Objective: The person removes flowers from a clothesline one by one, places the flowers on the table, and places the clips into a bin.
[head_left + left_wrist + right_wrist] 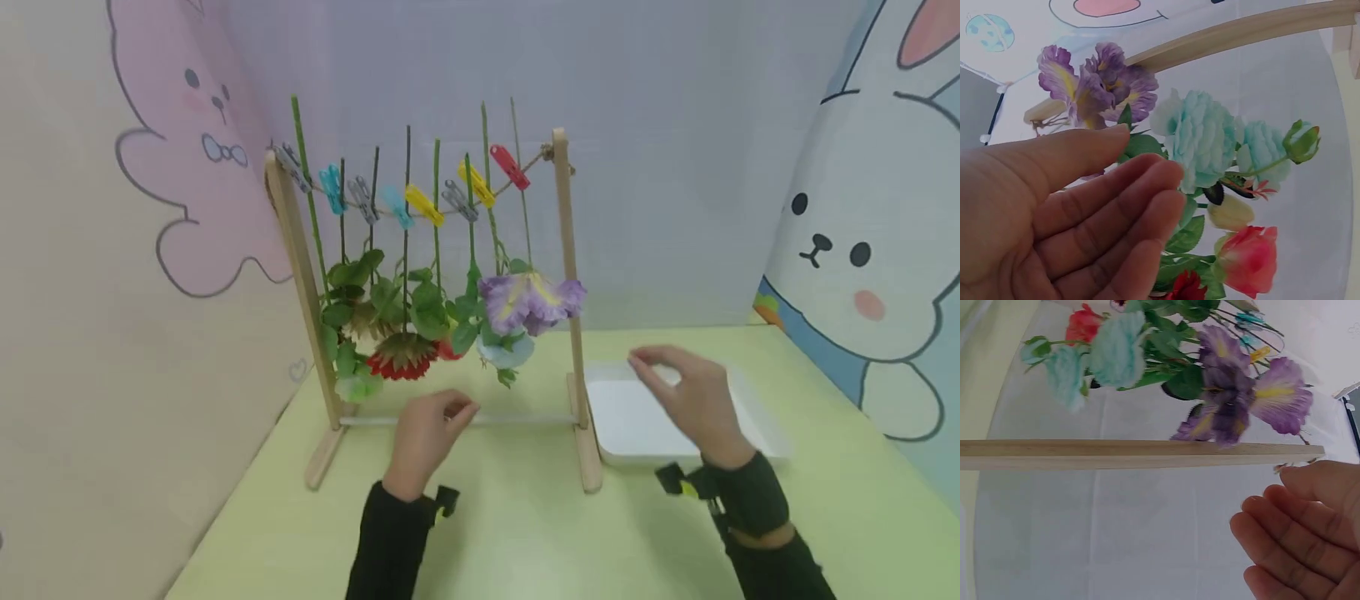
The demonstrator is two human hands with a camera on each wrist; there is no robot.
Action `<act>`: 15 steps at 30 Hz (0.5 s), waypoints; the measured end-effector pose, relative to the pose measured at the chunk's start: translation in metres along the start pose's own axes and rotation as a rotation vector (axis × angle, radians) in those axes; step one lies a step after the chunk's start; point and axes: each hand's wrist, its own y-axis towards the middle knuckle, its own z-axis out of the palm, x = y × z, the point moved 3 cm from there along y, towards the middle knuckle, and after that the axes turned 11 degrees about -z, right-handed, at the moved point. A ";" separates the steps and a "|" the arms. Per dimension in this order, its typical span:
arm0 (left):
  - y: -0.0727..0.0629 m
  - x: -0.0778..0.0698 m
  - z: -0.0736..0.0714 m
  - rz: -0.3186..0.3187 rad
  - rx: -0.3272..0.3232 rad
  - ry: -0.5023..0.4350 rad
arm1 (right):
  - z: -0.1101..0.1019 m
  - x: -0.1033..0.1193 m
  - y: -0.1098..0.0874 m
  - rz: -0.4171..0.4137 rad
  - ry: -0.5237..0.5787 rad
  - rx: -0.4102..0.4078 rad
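Note:
Several artificial flowers hang head down from a rope on a wooden rack (pixel 566 250), each stem clipped by a plastic clothespin (pixel 510 167). Among them are a purple iris (pixel 528 300), a red flower (pixel 402 357) and a pale blue flower (pixel 1200 140). My left hand (pixel 431 437) hovers in front of the rack, below the red flower, its fingers loosely bent and nothing in them. To the right of the rack my right hand (pixel 693 400) is raised over a white tray (pixel 622 417), also holding nothing, with thumb and fingers apart in the right wrist view.
The rack's wooden feet (pixel 588 458) stand on a pale yellow-green table (pixel 517 517), and a light crossbar (pixel 525 419) joins its posts low down. Behind hangs a pale curtain (pixel 660 167). Cartoon animals decorate the panels at both sides.

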 end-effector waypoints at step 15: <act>0.089 -0.068 -0.054 0.066 0.083 -0.265 | -0.047 0.019 0.190 -0.090 0.006 0.168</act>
